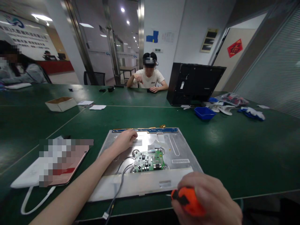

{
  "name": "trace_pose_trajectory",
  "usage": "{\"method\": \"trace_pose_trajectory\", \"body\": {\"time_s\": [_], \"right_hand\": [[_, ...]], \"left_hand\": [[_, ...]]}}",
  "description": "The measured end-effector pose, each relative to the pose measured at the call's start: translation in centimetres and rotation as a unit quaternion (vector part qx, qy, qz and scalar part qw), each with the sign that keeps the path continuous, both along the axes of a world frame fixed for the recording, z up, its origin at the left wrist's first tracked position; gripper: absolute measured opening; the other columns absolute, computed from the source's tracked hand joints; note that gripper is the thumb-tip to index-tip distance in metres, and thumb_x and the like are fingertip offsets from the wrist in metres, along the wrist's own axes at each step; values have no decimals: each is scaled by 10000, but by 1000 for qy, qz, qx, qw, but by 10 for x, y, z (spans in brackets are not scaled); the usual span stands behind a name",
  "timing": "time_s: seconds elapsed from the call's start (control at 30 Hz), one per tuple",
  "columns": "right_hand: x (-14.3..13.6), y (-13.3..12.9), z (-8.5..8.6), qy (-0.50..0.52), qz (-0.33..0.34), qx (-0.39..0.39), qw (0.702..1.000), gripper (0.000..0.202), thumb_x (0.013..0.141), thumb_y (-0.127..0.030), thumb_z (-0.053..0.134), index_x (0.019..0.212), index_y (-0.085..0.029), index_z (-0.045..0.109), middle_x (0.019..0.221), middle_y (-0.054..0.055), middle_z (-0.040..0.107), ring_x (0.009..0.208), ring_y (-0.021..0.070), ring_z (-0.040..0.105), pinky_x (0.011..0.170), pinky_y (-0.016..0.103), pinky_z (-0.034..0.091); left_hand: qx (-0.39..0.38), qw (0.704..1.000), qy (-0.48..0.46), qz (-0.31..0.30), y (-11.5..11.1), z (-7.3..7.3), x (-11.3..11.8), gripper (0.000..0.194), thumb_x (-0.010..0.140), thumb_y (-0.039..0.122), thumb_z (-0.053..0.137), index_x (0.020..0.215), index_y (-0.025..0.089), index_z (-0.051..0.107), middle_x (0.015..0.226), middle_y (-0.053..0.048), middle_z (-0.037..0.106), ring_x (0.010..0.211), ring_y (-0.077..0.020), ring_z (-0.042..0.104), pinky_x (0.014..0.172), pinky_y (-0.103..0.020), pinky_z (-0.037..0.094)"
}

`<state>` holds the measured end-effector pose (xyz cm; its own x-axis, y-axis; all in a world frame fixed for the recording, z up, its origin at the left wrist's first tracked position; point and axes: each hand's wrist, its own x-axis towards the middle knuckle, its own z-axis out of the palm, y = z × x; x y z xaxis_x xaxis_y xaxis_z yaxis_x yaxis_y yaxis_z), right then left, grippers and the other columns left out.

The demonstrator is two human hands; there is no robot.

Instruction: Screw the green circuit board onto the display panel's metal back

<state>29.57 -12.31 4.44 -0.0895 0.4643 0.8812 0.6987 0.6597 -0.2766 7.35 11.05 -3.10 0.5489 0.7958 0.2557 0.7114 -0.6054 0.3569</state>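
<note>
A metal-backed display panel [182, 147] lies flat on the table in front of me. A green circuit board [150, 161] sits at its middle, with grey cables [122, 181] running from its left side over the front edge. Along the far edge runs a narrow blue circuit strip [145, 130]. My left hand [126, 139] is at the panel's far left part, just below that strip. Its fingers are curled, and whatever they hold, if anything, is hidden. At the near right, my right hand [211, 197] is closed around an orange-and-black screwdriver [189, 200], its tip pointing left.
Left of the panel lie a pink tablet-like device [70, 168] and a white cable [30, 203]. Farther back are an open box [61, 104], a blue tray [205, 113], a black monitor [194, 82] and gloves [252, 113]. A person [150, 76] sits across the table; another [25, 70] sits left.
</note>
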Motion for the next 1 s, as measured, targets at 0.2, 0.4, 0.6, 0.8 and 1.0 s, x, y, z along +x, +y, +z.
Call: {"method": "trace_pose_trajectory", "body": {"time_s": [0.2, 0.4, 0.6, 0.8, 1.0], "right_hand": [[38, 38, -21, 138, -65, -45, 987, 522, 800, -283, 729, 1298, -308, 576, 942, 56, 694, 657, 197, 679, 531, 334, 584], [50, 63, -26, 172, -49, -82, 980, 457, 820, -289, 727, 1255, -270, 585, 838, 6, 662, 649, 145, 652, 535, 240, 551], [52, 66, -30, 198, -39, -112, 973, 449, 832, -277, 722, 1257, -276, 575, 812, -23, 639, 643, 109, 619, 559, 197, 529], [52, 66, -29, 200, -34, -114, 972, 450, 829, -274, 727, 1254, -282, 577, 805, -32, 639, 636, 101, 611, 578, 193, 528], [54, 66, -28, 194, -45, -114, 973, 448, 833, -283, 724, 1255, -279, 575, 798, -28, 639, 641, 113, 619, 567, 208, 525]], "left_hand": [[-56, 986, -114, -108, -45, 15, 34, 96, 874, 104, 596, 864, 172, 664, 877, -36, 698, 815, -170, 625, 741, -271, 461], [-117, 972, -68, -192, -96, 18, 67, 75, 857, 113, 644, 868, 169, 692, 826, -26, 695, 744, -157, 612, 667, -251, 434], [-27, 977, -14, -211, -110, 15, 77, 111, 848, 88, 582, 874, 157, 664, 860, -54, 682, 811, -198, 603, 725, -308, 413], [26, 974, 40, -222, -112, 10, 84, 85, 879, 134, 555, 841, 174, 619, 857, -37, 665, 807, -196, 588, 738, -326, 392], [61, 974, 50, -213, -114, 2, 87, 117, 923, 162, 524, 844, 178, 608, 877, -35, 652, 818, -193, 577, 762, -344, 383]]}}
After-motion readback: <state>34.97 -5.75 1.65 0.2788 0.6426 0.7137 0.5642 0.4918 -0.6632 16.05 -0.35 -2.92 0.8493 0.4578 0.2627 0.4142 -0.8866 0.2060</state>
